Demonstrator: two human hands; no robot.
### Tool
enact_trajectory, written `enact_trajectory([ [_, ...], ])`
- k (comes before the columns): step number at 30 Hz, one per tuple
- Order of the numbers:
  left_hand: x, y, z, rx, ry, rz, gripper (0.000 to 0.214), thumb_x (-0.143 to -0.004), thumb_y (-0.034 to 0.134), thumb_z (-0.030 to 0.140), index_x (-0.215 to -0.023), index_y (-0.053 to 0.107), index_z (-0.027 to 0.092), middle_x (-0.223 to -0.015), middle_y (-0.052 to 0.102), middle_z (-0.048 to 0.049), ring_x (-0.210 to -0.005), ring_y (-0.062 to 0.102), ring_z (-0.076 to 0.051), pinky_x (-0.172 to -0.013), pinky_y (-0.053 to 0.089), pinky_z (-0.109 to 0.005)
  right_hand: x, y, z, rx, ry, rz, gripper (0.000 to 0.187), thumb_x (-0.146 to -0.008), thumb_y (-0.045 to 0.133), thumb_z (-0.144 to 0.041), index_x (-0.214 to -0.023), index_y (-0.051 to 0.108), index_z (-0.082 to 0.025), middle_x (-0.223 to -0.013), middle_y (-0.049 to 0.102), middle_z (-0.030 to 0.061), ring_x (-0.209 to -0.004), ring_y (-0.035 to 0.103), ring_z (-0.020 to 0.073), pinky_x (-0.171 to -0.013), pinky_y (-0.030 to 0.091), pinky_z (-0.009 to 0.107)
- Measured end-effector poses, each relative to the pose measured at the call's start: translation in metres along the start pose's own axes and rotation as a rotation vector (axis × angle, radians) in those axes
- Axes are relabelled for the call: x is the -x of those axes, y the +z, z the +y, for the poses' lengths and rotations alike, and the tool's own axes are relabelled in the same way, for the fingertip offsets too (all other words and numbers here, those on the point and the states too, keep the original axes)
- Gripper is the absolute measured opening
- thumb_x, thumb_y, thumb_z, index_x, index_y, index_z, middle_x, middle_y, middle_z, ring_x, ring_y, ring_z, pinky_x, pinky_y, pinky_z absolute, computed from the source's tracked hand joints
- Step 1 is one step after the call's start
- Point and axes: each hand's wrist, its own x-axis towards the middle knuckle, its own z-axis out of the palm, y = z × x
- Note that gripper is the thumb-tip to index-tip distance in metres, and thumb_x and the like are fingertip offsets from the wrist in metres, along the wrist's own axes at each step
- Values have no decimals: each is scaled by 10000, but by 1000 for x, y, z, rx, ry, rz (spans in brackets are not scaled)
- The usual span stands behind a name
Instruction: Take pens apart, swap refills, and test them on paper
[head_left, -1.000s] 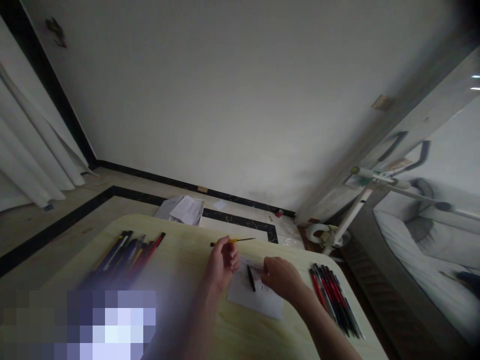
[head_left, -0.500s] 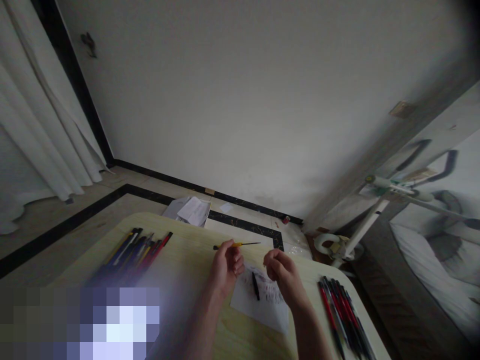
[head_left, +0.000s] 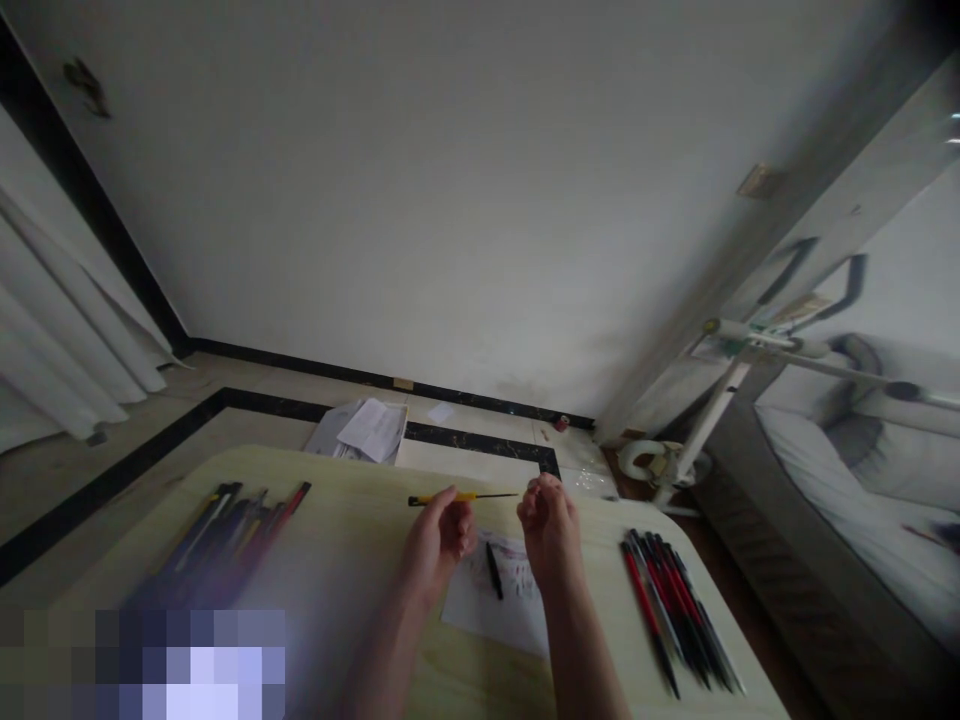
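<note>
My left hand [head_left: 442, 530] is closed on a slim yellow pen [head_left: 465, 497] with a black end at the left. A thin dark rod, like a refill, sticks out of it to the right. My right hand [head_left: 551, 525] is raised just beyond the rod's tip, its fingers curled and pinched together. Whatever they hold, if anything, is too small to make out. Below and between the hands lies a white sheet of paper [head_left: 487, 618] with dark and red scribbles. A black pen [head_left: 494, 570] rests on the sheet.
Several red, black and clear pens [head_left: 667, 610] lie side by side at the table's right. More pens [head_left: 232, 525] lie blurred at the left of the pale wooden table [head_left: 330, 490]. Beyond its far edge, papers [head_left: 371, 430] sit in a box; exercise equipment [head_left: 709, 420] stands at the right.
The head view has shifted right. My right hand has turned and come closer to the rod's tip. My left hand keeps the yellow pen in its grip.
</note>
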Motion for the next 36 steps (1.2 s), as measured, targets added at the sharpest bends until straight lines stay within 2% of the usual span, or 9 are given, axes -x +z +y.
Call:
enact_trajectory([
  [12,-1,1,2,-22,12,27,262,-740,558,337,-589,502,130,-468,440,34,-378,368,-55,-378,235,-210,6,11,4,55,18,-71,155,-715,592,-290,-695,474,-193,-558,430,-66,-412,281,39,-396,215,182],
  [17,-1,2,2,-28,11,38,256,-743,551,343,-604,504,133,-475,442,34,-381,374,-59,-382,246,-213,6,12,5,84,-3,-58,179,-704,585,-320,-685,458,-195,-583,429,-62,-418,288,41,-394,221,186],
  [31,-3,0,1,10,-13,76,212,-725,575,313,-640,521,126,-491,472,29,-384,386,-57,-374,250,-206,5,11,7,5,53,-19,188,-694,605,-306,-674,454,-196,-542,404,-79,-414,300,40,-399,220,183],
  [36,-3,0,2,3,-18,80,217,-718,579,322,-646,531,124,-480,469,28,-379,386,-60,-371,251,-209,6,11,7,9,48,-41,182,-700,602,-306,-682,456,-198,-533,392,-79,-408,279,40,-399,214,184],
])
